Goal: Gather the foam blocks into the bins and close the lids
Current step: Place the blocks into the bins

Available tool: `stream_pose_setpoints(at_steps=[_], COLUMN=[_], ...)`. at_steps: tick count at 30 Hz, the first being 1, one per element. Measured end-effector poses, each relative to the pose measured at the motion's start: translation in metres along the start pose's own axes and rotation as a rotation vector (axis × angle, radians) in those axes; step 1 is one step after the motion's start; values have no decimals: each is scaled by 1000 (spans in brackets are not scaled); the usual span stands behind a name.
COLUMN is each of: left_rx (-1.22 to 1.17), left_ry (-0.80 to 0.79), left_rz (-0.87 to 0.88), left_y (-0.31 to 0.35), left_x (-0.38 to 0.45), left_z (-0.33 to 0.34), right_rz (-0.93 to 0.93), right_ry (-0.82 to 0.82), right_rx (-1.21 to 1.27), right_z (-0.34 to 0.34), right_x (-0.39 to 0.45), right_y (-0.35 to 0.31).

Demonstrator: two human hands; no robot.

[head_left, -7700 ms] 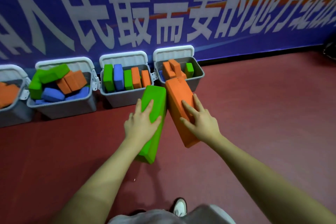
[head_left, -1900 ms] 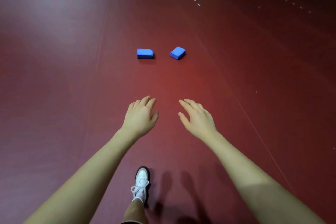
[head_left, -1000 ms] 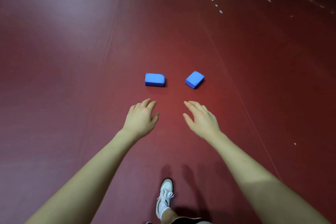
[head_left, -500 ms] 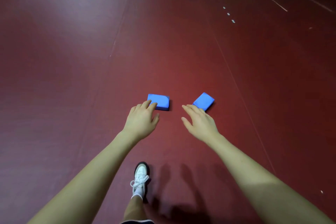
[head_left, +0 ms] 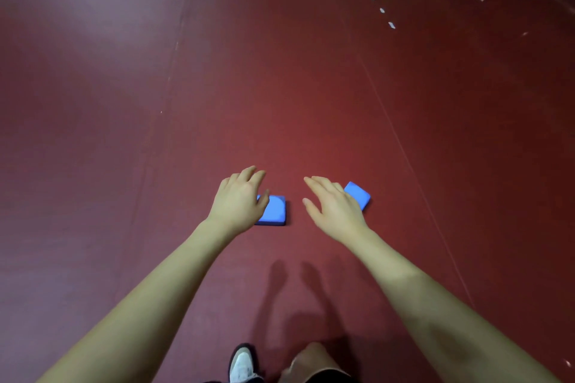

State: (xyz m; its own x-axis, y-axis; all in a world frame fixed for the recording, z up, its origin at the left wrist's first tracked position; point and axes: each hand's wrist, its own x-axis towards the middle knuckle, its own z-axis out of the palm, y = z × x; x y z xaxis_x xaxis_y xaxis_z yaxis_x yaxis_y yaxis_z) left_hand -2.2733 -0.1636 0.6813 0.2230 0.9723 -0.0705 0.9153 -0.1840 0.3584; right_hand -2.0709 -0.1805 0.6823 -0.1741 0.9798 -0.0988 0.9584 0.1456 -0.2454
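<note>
Two blue foam blocks on the red floor (head_left: 280,87), both hands above them.

We found the left block (head_left: 273,210) lying flat and square to us, the right block (head_left: 357,194) turned with a corner away from us. Our left hand (head_left: 239,202) and right hand (head_left: 334,207) were spread, fingers relaxed and holding nothing; each overlapped its block, contact uncertain. A white shoe (head_left: 244,364) stood below.

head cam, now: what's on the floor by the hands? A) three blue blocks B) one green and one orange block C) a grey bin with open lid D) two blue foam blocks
D: one blue foam block shows partly under the left hand, and a second blue foam block shows beyond the right hand; both hands are spread and hold nothing, with only the red floor around them.
</note>
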Motion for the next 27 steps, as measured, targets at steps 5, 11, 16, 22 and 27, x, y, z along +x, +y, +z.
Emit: stream_pose_setpoints(at_steps=[5, 11, 16, 22, 27], left_rx=[-6, 14, 0, 1, 2], left_ry=[-55, -103, -140, -213, -289], left_rz=[-33, -137, -213, -274, -297], left_y=[-17, -25, -36, -66, -112], left_x=[76, 163, 224, 275, 307], left_z=[12, 35, 61, 114, 187], right_rz=[-33, -68, -131, -112, -139], right_ry=[-46, -139, -225, -315, -404], right_rx=[-1, 28, 3, 79, 26], right_z=[7, 32, 56, 113, 188], right_x=[84, 183, 254, 304, 348], right_y=[32, 72, 99, 120, 133])
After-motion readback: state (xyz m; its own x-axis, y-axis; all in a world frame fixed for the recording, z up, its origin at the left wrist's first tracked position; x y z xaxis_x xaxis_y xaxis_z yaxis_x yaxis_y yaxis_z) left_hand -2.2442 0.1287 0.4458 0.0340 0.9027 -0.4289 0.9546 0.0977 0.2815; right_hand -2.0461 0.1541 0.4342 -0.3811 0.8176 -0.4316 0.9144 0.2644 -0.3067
